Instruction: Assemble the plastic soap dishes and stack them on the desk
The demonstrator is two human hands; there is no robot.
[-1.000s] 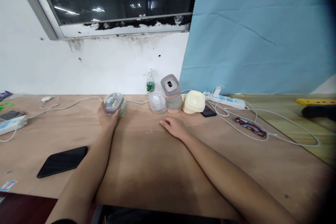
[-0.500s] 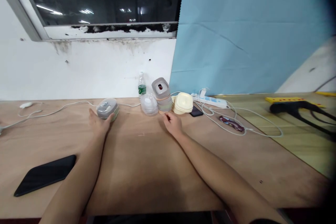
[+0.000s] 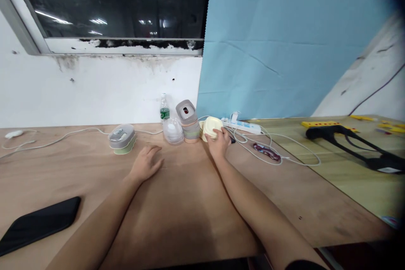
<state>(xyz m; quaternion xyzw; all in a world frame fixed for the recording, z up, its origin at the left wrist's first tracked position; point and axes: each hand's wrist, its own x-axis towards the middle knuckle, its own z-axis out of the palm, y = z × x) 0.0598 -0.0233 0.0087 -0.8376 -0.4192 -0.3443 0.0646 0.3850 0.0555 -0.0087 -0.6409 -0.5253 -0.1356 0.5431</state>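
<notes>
My right hand grips a cream square container, the front one of a small pile, with the thumb at its lower edge and the fingers over its right side. My left hand holds nothing; its fingers are apart, just above or on the table. Left of it stands a grey-lidded container with a green base. Between the hands, a leaning stack of grey containers rises beside several clear plastic containers. The inside of my right palm is hidden.
A water bottle stands by the wall. White cables run from a power strip around a dark red patterned object. A black flat device lies at front left. Black straps lie at right.
My left hand has let go of the grey-lidded container and moved right, towards me. My right hand has gone from the grey stack to the cream container. The view has shifted slightly.
</notes>
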